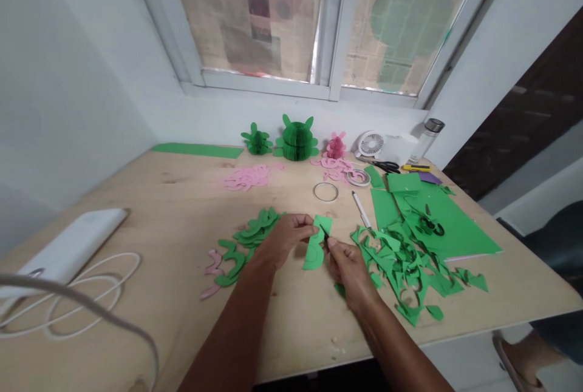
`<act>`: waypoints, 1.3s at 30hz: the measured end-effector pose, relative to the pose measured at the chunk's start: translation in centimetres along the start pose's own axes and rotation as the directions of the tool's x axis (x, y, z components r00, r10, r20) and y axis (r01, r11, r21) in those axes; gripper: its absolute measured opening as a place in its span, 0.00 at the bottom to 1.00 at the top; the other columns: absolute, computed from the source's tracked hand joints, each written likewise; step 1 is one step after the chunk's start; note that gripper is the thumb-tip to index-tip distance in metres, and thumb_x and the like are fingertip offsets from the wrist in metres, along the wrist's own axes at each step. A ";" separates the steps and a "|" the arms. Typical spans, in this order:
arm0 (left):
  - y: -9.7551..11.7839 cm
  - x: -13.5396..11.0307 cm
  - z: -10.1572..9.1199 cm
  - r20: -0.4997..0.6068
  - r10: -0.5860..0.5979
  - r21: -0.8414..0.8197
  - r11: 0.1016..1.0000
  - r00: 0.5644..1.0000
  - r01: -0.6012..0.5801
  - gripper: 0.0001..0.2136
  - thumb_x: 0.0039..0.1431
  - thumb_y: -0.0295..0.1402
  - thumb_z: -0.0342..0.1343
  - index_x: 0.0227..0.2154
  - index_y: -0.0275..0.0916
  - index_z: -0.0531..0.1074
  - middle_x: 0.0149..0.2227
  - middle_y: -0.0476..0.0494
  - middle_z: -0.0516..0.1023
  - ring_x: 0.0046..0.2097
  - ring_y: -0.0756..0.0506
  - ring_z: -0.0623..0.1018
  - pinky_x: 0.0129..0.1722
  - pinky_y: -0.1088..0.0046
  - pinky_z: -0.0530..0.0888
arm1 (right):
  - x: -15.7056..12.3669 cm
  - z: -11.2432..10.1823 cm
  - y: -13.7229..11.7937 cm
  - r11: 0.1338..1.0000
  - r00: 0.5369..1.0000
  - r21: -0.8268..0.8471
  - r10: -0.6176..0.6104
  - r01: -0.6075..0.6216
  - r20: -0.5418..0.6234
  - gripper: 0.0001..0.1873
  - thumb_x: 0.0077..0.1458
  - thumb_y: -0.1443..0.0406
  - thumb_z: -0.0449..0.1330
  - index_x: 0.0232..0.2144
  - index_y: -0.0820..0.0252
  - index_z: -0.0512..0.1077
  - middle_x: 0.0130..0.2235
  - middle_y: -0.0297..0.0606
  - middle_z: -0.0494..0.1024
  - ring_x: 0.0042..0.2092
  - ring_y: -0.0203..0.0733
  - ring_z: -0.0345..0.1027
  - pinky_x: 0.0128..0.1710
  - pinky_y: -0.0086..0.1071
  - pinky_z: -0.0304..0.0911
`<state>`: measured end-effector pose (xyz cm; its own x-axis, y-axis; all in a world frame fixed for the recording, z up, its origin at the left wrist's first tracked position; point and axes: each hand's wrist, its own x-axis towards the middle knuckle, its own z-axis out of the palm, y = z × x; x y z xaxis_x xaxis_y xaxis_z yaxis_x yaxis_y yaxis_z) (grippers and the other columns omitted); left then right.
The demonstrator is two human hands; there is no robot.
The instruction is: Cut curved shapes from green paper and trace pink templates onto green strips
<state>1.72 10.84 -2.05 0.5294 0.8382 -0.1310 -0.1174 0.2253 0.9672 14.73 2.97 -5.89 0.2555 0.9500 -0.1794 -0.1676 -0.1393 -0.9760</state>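
Observation:
My left hand (pixel 286 237) pinches a green paper piece (pixel 316 245) with a curved outline drawn on it, held just above the wooden table (pixel 173 210). My right hand (pixel 348 264) is closed at the paper's right edge; something dark and small shows between its fingers and the paper, too small to name. A stack of cut green curved shapes (pixel 252 231) lies just left of my left hand. A heap of green paper scraps (pixel 405 267) lies right of my right hand.
Green paper sheets (pixel 449 228) lie at the right, with scissors (pixel 385 165), a white pen (pixel 361 209), tape rings (pixel 325 192), pink cutouts (pixel 248 176), green and pink paper models (pixel 296 137), a small fan (pixel 370 144) and a bottle (pixel 428 137) behind. A white device (pixel 68 246) with a cable (pixel 91 295) sits at left.

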 end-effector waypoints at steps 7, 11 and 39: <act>-0.3 0.2 -0.4 -0.044 0.023 -0.003 1.000 0.999 -0.023 0.11 0.40 0.39 0.64 0.22 0.37 0.72 0.22 0.49 0.74 0.25 0.49 0.73 0.31 0.72 0.70 | 0.0 -0.2 0.0 1.000 1.000 -0.022 -0.014 0.014 0.008 0.28 0.46 0.42 0.60 0.16 0.58 0.61 0.13 0.22 0.49 0.17 0.27 0.36 0.16 0.27 0.30; -0.3 0.2 -0.4 -0.039 0.030 -0.020 0.999 0.999 -0.031 0.11 0.41 0.39 0.64 0.21 0.36 0.72 0.21 0.49 0.74 0.25 0.49 0.73 0.31 0.72 0.70 | -0.1 -0.1 0.0 1.000 0.999 0.008 0.004 -0.004 0.033 0.28 0.46 0.42 0.60 0.16 0.57 0.58 0.13 0.21 0.49 0.16 0.27 0.35 0.15 0.27 0.30; -0.2 0.0 0.1 -0.064 -0.011 -0.154 0.988 0.998 0.001 0.13 0.38 0.38 0.67 0.20 0.35 0.71 0.21 0.49 0.72 0.25 0.50 0.72 0.30 0.72 0.71 | 0.1 -0.2 0.2 1.000 1.000 -0.009 -0.023 0.023 0.012 0.29 0.46 0.43 0.60 0.14 0.57 0.55 0.12 0.21 0.49 0.16 0.27 0.36 0.15 0.27 0.31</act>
<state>1.84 10.77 -2.19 0.4759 0.8656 -0.1556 -0.2450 0.3004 0.9218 14.94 2.92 -6.15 0.2474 0.9564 -0.1551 -0.1525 -0.1197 -0.9810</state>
